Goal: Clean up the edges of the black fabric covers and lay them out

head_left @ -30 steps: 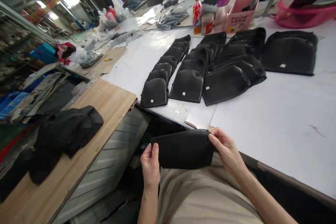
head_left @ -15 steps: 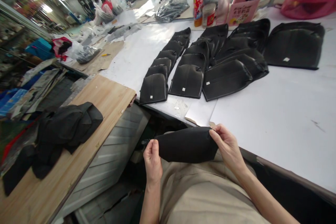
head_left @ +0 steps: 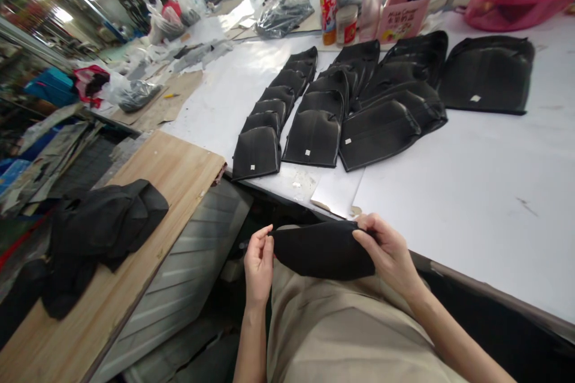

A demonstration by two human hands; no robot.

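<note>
A piece of black fabric (head_left: 321,250) is stretched sideways above my lap, in front of the white table's edge. My left hand (head_left: 259,262) pinches its left end between thumb and fingers. At the upper right corner, my right hand (head_left: 384,245) grips it with the thumb on top and the fingers behind. Beyond my hands, black sewn pieces (head_left: 312,136) lie overlapped in rows on the white table (head_left: 471,203). Small white labels show on the front ones. A single wide black piece (head_left: 487,75) lies to their right.
A wooden board (head_left: 135,251) at the left carries a heap of black fabric (head_left: 108,227). Along the table's back stand a drink bottle (head_left: 328,9), a jar (head_left: 347,25), a pink box (head_left: 406,12) and a pink basket (head_left: 498,12). Plastic bags (head_left: 285,15) lie farther back.
The camera view has shifted slightly. My left fingers have changed their hold on the fabric's end, with the index finger more extended. The fabric's lower left edge now looks more rounded.
</note>
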